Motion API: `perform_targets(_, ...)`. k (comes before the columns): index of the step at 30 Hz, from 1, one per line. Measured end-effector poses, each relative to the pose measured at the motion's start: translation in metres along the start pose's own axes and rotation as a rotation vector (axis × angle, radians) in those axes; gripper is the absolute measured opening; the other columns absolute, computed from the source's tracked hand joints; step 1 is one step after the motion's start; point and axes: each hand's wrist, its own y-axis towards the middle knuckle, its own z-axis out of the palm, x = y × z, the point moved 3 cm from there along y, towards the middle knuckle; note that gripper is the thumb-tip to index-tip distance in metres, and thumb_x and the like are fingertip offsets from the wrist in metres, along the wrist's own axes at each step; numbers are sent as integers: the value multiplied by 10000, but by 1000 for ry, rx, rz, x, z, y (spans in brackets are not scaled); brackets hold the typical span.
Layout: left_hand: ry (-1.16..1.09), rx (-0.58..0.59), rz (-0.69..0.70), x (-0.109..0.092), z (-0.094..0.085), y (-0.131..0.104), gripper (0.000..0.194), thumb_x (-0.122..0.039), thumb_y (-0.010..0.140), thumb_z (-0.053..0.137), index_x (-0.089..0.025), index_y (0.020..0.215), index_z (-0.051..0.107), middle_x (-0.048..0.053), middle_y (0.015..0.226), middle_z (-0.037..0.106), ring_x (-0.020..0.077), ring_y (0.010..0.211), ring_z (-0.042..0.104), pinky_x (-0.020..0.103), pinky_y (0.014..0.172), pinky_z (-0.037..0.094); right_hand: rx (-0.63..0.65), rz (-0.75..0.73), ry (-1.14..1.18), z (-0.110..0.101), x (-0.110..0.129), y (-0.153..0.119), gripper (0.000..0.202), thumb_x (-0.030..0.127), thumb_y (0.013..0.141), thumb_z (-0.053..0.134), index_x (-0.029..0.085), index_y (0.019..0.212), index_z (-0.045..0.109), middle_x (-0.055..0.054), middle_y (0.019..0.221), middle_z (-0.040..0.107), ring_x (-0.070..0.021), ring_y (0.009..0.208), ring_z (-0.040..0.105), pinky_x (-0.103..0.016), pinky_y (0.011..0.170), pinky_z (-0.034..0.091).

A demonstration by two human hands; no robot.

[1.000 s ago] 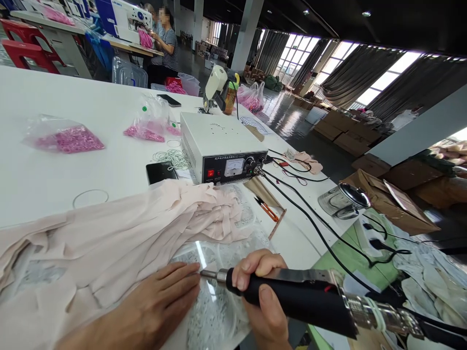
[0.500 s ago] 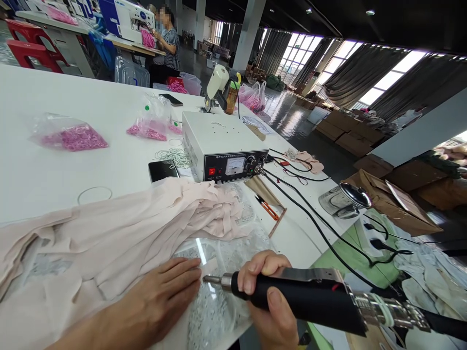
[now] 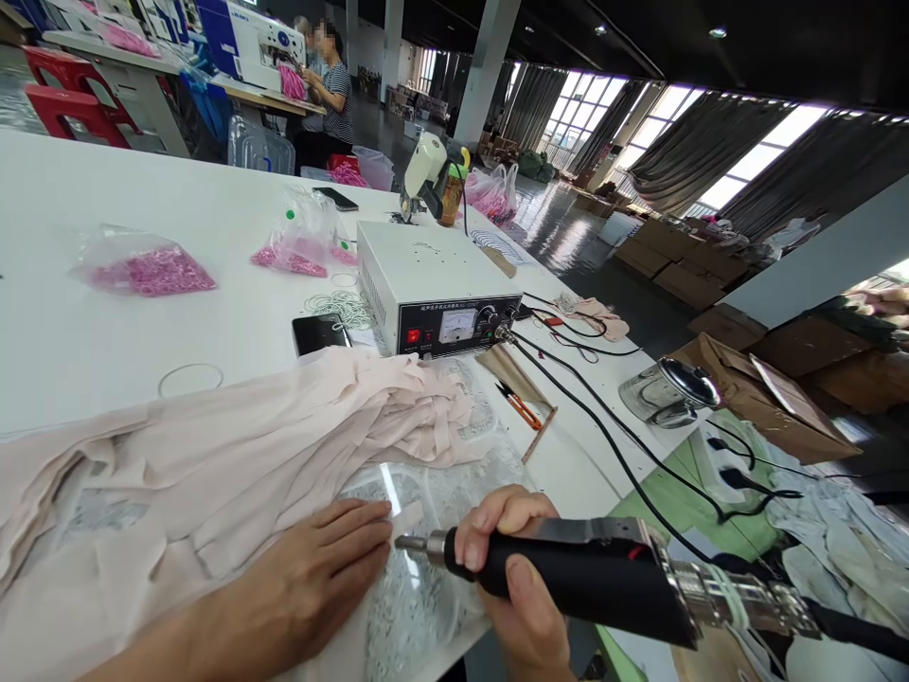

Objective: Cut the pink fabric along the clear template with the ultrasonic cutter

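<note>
Fabric (image 3: pixel 248 445), thin, pale pink, softly folded, lies on glossy speckled sheet (image 3: pixel 418 606) atop white table (image 3: pixel 85 350). L hand (image 3: pixel 305 578) flat on it, fingers tgthr; R hand (image 3: pixel 522 587) fingers wrapped rnd black cylindrical tool (image 3: pixel 589 573), metal tip (image 3: pixel 416 544) nr L fingertips. Clear plastic bags (image 3: pixel 160 270) w/ small pink bits; shiny lidded mug (image 3: pixel 660 393), contents unclear.

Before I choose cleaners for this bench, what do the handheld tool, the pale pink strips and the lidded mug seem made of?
Handheld tool: satin black body, probably plastic; shiny silvery tip looks like bare metal.
Pale pink strips: soft, matte fabric, judging by loose folds; fibre unclear.
Lidded mug: mirror-like lid suggests polished metal; bright body reflections could mean metal or glass.
</note>
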Motion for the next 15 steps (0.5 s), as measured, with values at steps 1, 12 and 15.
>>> perform_targets(1, -15, -9, -6, 0, 0, 1, 309, -24, 999, 415, -114, 1147, 671, 103, 1101, 749, 227, 1157, 676, 348, 1008, 556, -14, -31, 42, 1, 3, 2, 146, 411, 886, 569, 276, 939, 571, 16, 809, 555, -122, 547, 542, -296, 519, 494)
perform_targets(12, 184, -7, -225, -31, -16, -20, 332, -206, 1109, 347, -152, 1276, 630, 52, 909, 677, 170, 841, 669, 271, 802, 544, -10, -140, 166, -3, -2, 20, 142, 356, 899, 628, 251, 994, 622, -1, 867, 589, -113, 579, 589, -288, 554, 524)
perform_targets(15, 375, -14, -243, -46, -8, -42, 383, -297, 1126, 314, -152, 1257, 644, 50, 956, 698, 168, 858, 678, 252, 779, 519, 13, -113, 117, -10, 0, 18, 154, 379, 907, 622, 251, 992, 604, -1, 855, 596, -127, 580, 590, -310, 559, 514)
